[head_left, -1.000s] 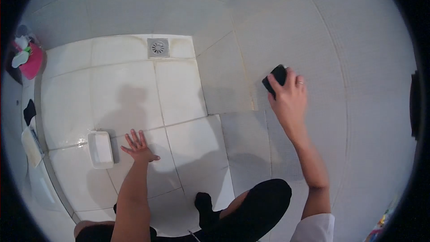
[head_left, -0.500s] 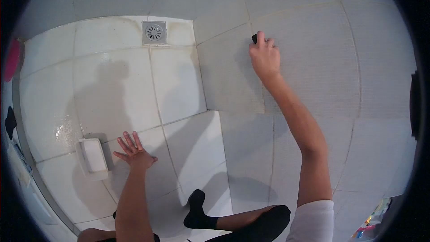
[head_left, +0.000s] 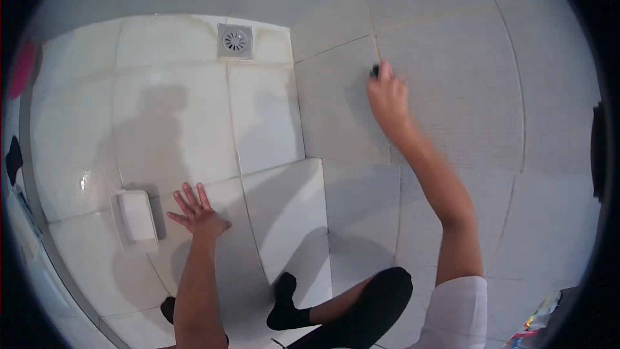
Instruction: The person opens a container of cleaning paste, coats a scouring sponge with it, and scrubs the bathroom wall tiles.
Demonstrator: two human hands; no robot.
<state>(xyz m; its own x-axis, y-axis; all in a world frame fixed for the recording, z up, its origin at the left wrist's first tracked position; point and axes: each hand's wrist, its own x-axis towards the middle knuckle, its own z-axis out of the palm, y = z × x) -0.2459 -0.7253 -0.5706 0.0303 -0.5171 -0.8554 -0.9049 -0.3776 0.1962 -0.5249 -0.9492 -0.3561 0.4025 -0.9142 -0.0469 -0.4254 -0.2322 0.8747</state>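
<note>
One left hand [head_left: 201,221] spread on floor [head_left: 71,142], right hand [head_left: 389,97] gripping black block [head_left: 374,72], now nearer grout line [head_left: 376,49]

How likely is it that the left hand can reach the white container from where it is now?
Probably yes. The left hand appears spread on the floor close beside the white container, and nothing visible stands between them.

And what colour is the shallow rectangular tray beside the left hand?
The shallow rectangular tray is white; see the head view.
</note>
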